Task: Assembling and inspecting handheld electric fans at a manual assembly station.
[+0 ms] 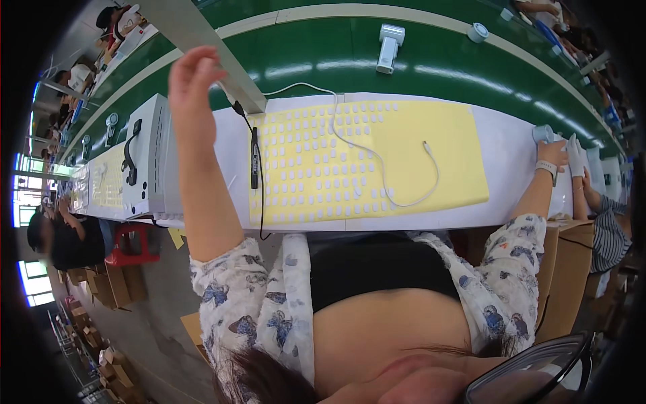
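My left hand [195,77] is raised beside a metal post, slightly blurred, its fingers loosely bent and nothing visible in them. At the right end of the white-covered bench, my right hand [553,155] closes around a pale blue handheld device [542,133] with a round head; the fingers hide its lower part. Between my arms lies a yellow sheet [451,155] bearing rows of small white pieces [296,161]. A white cable [383,168] loops across it. Along the sheet's left edge rests a black marker-like stick [254,158], with a black cable beside it.
A green conveyor belt [303,57] runs behind the bench, carrying another pale blue device [390,48] and a round-headed one [478,32]. The metal post [232,67] rises at the bench's back edge. A grey-white boxy unit [148,155] stands left. Co-workers sit on both sides; a cardboard box [565,276] is at right.
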`<state>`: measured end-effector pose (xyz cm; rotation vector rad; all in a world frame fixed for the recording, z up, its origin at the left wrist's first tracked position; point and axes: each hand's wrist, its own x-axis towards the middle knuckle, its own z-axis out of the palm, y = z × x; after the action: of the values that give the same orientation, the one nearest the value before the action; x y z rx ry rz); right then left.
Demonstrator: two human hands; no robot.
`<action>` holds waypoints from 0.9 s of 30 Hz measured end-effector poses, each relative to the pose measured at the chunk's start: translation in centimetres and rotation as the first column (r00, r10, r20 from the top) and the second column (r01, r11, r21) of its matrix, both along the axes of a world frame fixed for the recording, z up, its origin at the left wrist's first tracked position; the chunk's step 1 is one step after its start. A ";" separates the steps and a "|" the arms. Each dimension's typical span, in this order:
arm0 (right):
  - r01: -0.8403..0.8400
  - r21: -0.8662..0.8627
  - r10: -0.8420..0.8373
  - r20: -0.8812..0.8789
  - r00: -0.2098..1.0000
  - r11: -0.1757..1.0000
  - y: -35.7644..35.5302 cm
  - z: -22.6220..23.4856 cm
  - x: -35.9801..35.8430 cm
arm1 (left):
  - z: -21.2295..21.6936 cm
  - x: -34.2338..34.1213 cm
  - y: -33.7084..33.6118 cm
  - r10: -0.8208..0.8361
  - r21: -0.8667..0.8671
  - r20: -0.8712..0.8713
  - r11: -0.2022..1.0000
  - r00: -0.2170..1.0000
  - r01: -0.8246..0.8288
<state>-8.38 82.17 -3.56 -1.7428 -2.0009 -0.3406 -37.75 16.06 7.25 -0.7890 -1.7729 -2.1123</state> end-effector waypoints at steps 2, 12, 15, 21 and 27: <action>-0.111 0.253 0.097 0.066 0.993 0.961 -2.5 1.5 -2.9 | 0.6 -4.2 -2.4 0.062 0.433 0.235 0.887 0.970 -0.161; -0.932 -0.083 0.931 -0.065 0.359 0.354 -25.3 4.0 -21.5 | -14.0 -26.5 -10.8 0.716 -0.689 -0.248 0.342 0.652 -0.638; -0.867 -0.135 0.866 -0.084 0.493 0.480 -27.5 4.7 -22.0 | -16.3 -28.3 -8.5 0.837 -0.781 -0.151 0.224 0.525 -0.582; -0.876 -0.109 0.858 -0.174 0.483 0.471 -23.2 2.4 -22.9 | -18.5 -28.1 -8.5 0.801 -0.833 -0.493 -0.323 0.339 -0.450; -0.935 -0.353 0.008 -0.935 0.354 0.043 -18.8 3.5 -19.2 | -16.4 -27.7 -9.1 0.846 -0.963 -0.084 0.067 0.527 -0.262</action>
<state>-27.56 63.33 -0.02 -0.7914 -1.9246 2.0101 -65.44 6.96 -9.13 0.5495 -2.8872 -0.5321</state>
